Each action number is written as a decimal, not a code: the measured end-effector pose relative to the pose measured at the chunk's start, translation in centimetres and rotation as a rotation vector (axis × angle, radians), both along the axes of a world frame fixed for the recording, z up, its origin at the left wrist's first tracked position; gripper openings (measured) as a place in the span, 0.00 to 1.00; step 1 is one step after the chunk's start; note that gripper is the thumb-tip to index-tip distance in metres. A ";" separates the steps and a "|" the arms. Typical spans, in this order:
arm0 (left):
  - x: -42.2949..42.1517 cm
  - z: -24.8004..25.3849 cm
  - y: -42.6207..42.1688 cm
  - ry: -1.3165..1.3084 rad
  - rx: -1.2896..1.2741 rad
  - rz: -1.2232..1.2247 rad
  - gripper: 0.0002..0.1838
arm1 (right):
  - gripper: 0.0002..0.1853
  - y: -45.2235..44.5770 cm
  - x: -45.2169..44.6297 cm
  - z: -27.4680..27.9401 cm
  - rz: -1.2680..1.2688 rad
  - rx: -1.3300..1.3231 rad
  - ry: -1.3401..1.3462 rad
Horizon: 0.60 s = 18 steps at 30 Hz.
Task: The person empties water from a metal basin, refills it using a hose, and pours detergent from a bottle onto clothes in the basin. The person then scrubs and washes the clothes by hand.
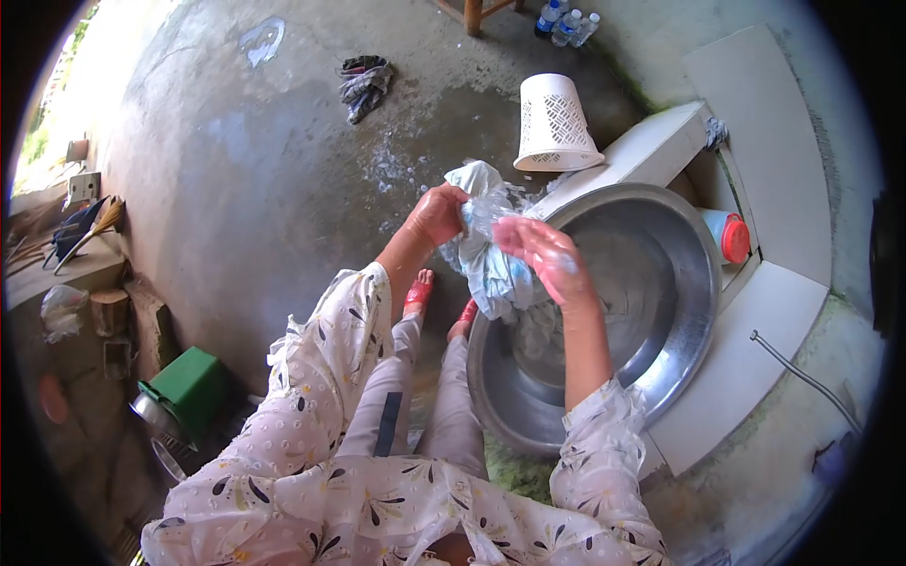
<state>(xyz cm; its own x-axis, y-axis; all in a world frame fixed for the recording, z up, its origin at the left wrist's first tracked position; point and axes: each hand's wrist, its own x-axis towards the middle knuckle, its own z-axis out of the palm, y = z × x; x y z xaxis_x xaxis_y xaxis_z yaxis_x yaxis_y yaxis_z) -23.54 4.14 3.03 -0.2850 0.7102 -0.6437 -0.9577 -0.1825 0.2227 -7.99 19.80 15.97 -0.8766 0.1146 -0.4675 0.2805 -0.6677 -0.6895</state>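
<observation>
A wet, pale blue and white cloth [491, 269] hangs bunched up over the left rim of a wide metal basin [694, 274]. My left hand [440, 215] is closed round the upper left part of this cloth. Against its right side lies my right hand [547, 253], with the fingers stretched out and wet. Water splashes between the two hands and beyond them. Inside the basin there is some water, partly hidden by my right forearm.
An upside-down white basket [555, 123] stands beyond the basin, beside a white ledge [651, 146]. A red-lidded container [734, 238] is right of the basin. Farther off are a dark cloth [365, 90] and plastic bottles [566, 28]. A green bin [187, 389] is at lower left.
</observation>
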 end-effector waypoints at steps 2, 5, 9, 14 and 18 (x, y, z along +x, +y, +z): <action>-0.1 -0.3 0.0 -0.010 0.079 -0.019 0.19 | 0.19 0.5 -1.1 -2.7 0.026 0.624 -0.049; 0.1 6.7 0.9 -0.002 0.169 -0.049 0.21 | 0.23 1.7 -3.3 -5.9 -0.066 1.049 -0.075; 0.0 10.3 0.3 0.016 0.321 0.038 0.24 | 0.27 3.3 -5.8 -6.4 0.048 0.439 -0.071; -0.8 10.3 -1.1 0.138 0.253 0.070 0.17 | 0.14 2.1 -6.3 -6.1 0.122 0.036 -0.020; -0.2 9.0 -1.8 0.377 -0.277 -0.018 0.13 | 0.09 0.9 -6.2 -4.8 -0.223 0.156 0.040</action>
<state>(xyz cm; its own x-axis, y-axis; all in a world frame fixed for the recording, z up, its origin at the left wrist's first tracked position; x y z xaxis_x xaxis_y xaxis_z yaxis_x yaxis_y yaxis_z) -23.77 2.34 12.01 -0.5247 0.5331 -0.6637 -0.8032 -0.0517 0.5934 -14.16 20.71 11.17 -0.8390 0.3748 -0.3945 0.1089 -0.5946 -0.7966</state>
